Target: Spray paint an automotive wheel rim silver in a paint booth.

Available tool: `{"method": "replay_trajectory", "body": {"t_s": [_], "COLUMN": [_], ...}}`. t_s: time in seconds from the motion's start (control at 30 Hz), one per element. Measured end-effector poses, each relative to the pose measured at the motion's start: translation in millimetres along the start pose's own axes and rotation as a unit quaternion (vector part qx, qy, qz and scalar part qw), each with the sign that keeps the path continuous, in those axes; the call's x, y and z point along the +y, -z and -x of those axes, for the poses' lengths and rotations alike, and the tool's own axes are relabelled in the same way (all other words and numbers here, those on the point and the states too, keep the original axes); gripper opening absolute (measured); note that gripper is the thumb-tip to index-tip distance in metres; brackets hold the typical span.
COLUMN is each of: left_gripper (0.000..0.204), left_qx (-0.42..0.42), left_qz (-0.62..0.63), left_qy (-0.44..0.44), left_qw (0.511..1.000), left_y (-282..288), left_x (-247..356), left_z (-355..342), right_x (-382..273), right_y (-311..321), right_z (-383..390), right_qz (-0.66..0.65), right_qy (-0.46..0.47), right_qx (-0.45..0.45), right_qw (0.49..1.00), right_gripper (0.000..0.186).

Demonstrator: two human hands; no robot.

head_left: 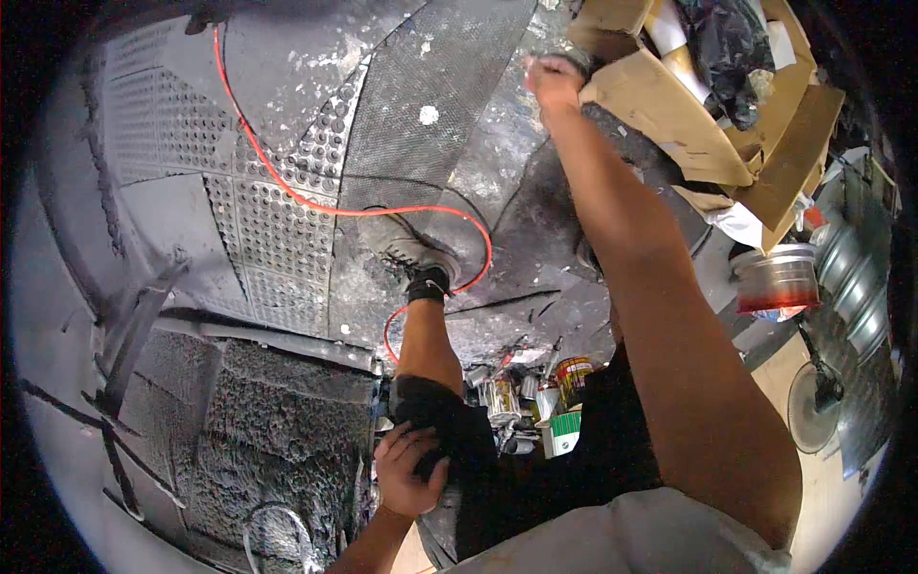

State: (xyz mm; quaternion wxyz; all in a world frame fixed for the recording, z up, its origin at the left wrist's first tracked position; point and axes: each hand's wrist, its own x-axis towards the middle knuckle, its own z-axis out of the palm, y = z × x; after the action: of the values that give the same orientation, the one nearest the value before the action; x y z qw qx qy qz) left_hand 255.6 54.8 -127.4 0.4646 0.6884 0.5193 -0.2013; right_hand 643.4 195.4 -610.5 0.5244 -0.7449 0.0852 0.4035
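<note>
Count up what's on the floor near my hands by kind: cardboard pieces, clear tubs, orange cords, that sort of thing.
Orange cord: 1
Clear plastic tub with red liquid: 1
Heap of cardboard pieces: 1 heap, pieces overlap too much to count
Cluster of cans and bottles: 1 cluster, number unclear
Standing fan: 1
Total: 5 entries

The right hand reaches to the cardboard; the left hand rests on the dark shorts.

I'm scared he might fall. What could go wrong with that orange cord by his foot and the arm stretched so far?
1. The orange cord loops around the shoe, so a step might catch it and trip the person.
2. The right hand reaches far out to the cardboard box while the left hand rests on the shorts; leaning this far could upset balance.
3. The cans stand close by and could get knocked.
</note>
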Motion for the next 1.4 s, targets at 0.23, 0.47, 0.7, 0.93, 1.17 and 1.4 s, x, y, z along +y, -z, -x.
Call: {"method": "replay_trajectory", "body": {"t_s": [0.23,0.47,0.7,0.93,1.17,1.4], "left_gripper": [0.026,0.023,0.025,0.045,0.063,0.053], "left_qx": [0.010,0.048,0.065,-0.057,-0.189,-0.037], "left_qz": [0.030,0.038,-0.015,-0.069,-0.171,0.247], "left_qy": [-0.030,-0.049,-0.021,0.119,-0.056,-0.014], "left_qw": [0.999,0.997,0.998,0.989,0.965,0.968], "left_y": [-19.6,-31.9,-33.1,-12.8,-46.1,-74.6], "left_x": [1.8,7.2,11.0,17.8,50.8,96.7], "left_z": [11.6,23.2,30.1,40.1,63.9,170.3], "right_x": [1.9,-32.3,-162.0,-258.9,-250.2,-319.7], "right_y": [53.1,146.7,231.3,307.9,341.2,394.4], "right_z": [147.3,240.3,308.5,408.3,515.9,438.7], "right_qz": [0.015,0.222,0.043,0.015,0.523,0.574], "right_qy": [-0.094,-0.186,-0.164,-0.119,0.079,0.093], "right_qx": [-0.185,-0.282,-0.229,-0.137,-0.402,-0.486], "right_qw": [0.978,0.915,0.959,0.983,0.747,0.653], "right_gripper": [0.030,0.027,0.024,0.054,0.063,0.071]}}
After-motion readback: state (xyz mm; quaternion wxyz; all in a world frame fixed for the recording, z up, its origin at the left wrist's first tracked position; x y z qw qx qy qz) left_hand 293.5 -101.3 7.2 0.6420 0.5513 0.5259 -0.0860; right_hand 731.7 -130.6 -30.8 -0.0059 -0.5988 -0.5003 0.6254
